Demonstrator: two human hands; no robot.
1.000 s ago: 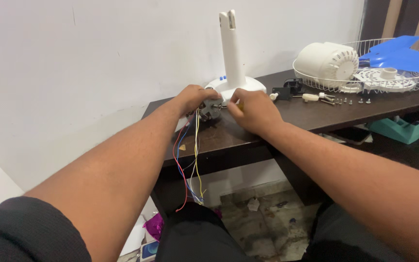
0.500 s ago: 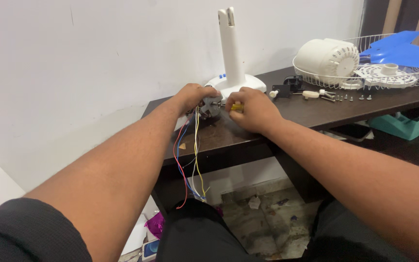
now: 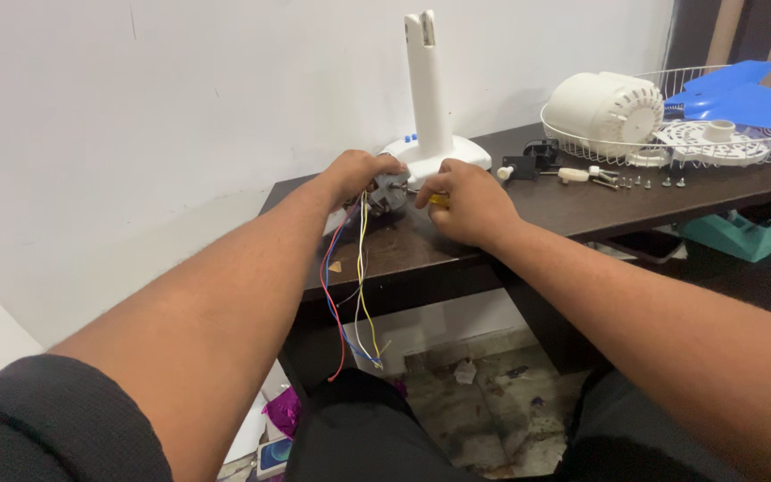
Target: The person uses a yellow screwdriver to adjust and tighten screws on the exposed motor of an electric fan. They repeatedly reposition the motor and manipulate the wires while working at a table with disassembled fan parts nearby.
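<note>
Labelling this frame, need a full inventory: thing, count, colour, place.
motor part: 1, grey, table's near-left edge, under left hand
wires: several, red, blue, yellow, white, hanging off the table edge
yellow-handled tool: 1, in right hand, mostly hidden
fan stand: 1, white, upright behind the hands
motor housing: 1, white, right
wire grille: 1, white, far right
fan blade: 1, blue, in grille
screws: several, silver, before grille
table: 1, dark brown
left hand: on motor part
right hand: gripping tool
</note>
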